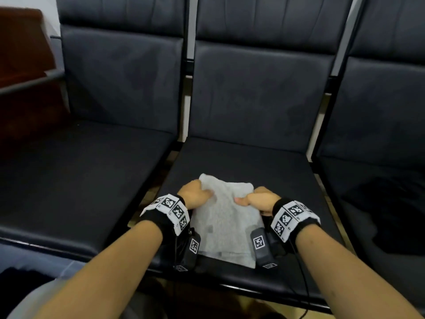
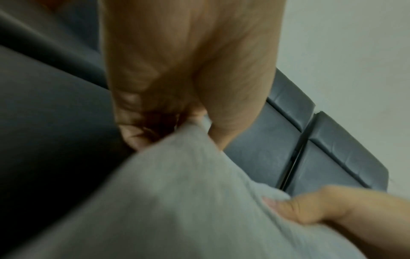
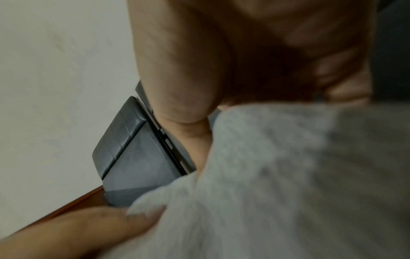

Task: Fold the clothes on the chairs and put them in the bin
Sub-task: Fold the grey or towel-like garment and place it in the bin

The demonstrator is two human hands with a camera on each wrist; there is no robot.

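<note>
your left hand (image 1: pixel 194 192) and right hand (image 1: pixel 261 199) pinch the far corners of the soft, light cloth (image 1: pixel 226 226); keep hold of the corners there.

Both arms are bare. Each wrist has a black band (image 1: pixel 161 223) with white tags of black squares. A small black camera box (image 1: pixel 262 246) with a thin black cord (image 1: pixel 301 270) hangs under the wrist.

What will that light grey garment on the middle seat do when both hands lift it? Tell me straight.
Likely floppy: the light grey garment already bunches where the left hand and right hand pinch its far edge, so the rest should droop. Probably light for its size, being soft knit. It may slide easily off the smooth middle seat.
</note>
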